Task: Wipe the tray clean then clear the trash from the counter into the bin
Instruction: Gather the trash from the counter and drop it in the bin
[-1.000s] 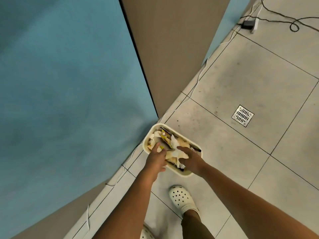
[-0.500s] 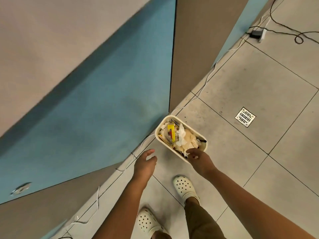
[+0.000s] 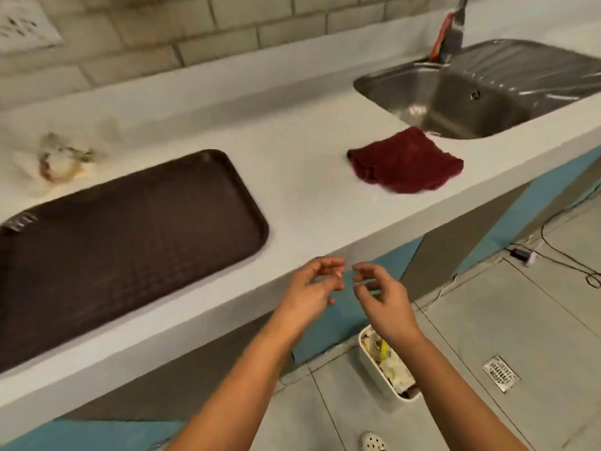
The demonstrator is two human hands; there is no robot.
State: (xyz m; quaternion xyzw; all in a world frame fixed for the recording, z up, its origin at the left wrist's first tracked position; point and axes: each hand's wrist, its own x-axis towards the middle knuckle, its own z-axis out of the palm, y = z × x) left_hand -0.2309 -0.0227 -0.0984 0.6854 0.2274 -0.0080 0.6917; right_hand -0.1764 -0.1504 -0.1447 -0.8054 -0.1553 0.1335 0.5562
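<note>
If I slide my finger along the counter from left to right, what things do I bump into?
Crumpled trash → brown tray → dark red cloth → metal sink.

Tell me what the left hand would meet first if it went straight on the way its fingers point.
Probably the right hand: the left hand points its loosely curled fingers rightward at it across a small gap. Depth is unclear, so it could pass just beside.
</note>
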